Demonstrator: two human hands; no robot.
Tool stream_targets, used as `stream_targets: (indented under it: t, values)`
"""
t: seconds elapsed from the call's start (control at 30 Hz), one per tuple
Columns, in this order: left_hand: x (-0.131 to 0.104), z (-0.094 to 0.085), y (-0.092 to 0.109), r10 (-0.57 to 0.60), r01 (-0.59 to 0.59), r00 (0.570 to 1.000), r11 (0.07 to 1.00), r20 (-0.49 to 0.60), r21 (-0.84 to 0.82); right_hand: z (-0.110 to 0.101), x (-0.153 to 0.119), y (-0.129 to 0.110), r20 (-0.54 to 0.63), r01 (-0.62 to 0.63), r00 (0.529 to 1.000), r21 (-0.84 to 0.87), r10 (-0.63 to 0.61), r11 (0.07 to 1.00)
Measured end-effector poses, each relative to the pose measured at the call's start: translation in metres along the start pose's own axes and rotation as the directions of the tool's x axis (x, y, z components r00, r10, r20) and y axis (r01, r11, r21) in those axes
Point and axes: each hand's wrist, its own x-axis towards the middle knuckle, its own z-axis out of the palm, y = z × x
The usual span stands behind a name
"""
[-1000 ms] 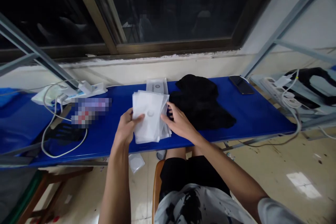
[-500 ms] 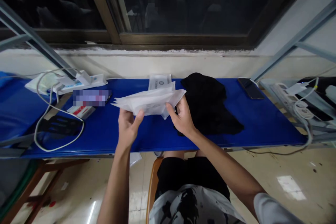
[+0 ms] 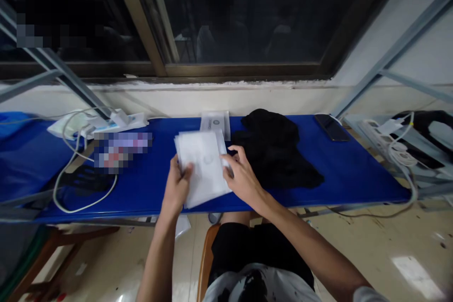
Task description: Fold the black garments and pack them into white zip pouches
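A stack of white, frosted plastic bags with a faint round print is in front of me, blurred by motion. My left hand is closed on its left edge, thumb on top and fingers beneath. At the right edge, my right hand has thumb and curled fingers against the bags. Behind the stack, another such bag with dark print lies flat on the blue tabletop. Close by on the right is a crumpled black cloth.
A dark phone lies at the back right. On the left are a white power strip, a looped white cable, a black slotted item and blurred-out boxes. Metal posts rise at both sides; another power strip is at far right.
The stack has come down nearer the table and turned, so its broad face now points up at me. Both hands moved with it. The camera view has shifted slightly.
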Motion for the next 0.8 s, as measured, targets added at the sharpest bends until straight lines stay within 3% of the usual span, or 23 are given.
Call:
stream_targets:
  t: [0.07, 0.13, 0.23, 0.37, 0.5, 0.6, 0.67, 0.7, 0.8]
  values:
    - [-0.004, 0.004, -0.010, -0.042, 0.039, 0.999, 0.977, 0.013, 0.211, 0.003, -0.007, -0.002, 0.064, 0.075, 0.996, -0.218, -0.062, 0.973]
    - [-0.004, 0.008, -0.012, -0.032, 0.018, 0.999, 0.907, 0.025, 0.421, 0.010, -0.012, -0.004, 0.138, 0.199, 0.977, -0.323, -0.162, 0.925]
    - [-0.001, 0.013, -0.002, 0.007, -0.030, 0.999, 0.802, 0.040, 0.596, 0.025, -0.016, -0.003, 0.267, 0.321, 0.932, -0.301, -0.244, 0.898]
    - [0.005, 0.014, 0.005, 0.047, -0.072, 0.997, 0.688, 0.055, 0.722, 0.040, -0.020, 0.006, 0.300, 0.291, 0.932, -0.277, -0.205, 0.916]
    - [0.022, 0.002, 0.003, 0.183, -0.160, 0.982, 0.642, 0.053, 0.750, 0.028, -0.016, 0.002, 0.294, 0.297, 0.928, -0.219, -0.227, 0.929]
    - [0.062, -0.007, 0.013, 0.214, -0.179, 0.977, 0.762, 0.019, 0.623, -0.003, 0.011, -0.006, 0.200, 0.221, 0.961, -0.142, -0.190, 0.965]
    - [0.102, -0.004, 0.022, 0.115, -0.104, 0.993, 0.884, 0.002, 0.456, -0.023, 0.047, -0.003, 0.148, 0.088, 0.986, -0.059, -0.079, 0.994]
    - [0.124, 0.001, 0.024, 0.024, -0.024, 1.000, 0.937, 0.002, 0.347, -0.030, 0.068, 0.003, 0.127, 0.003, 0.992, -0.018, -0.001, 1.000]
    - [0.184, 0.027, 0.021, -0.096, 0.078, 0.993, 0.971, 0.069, 0.227, -0.033, 0.136, 0.037, 0.062, -0.245, 0.968, -0.003, 0.244, 0.970]
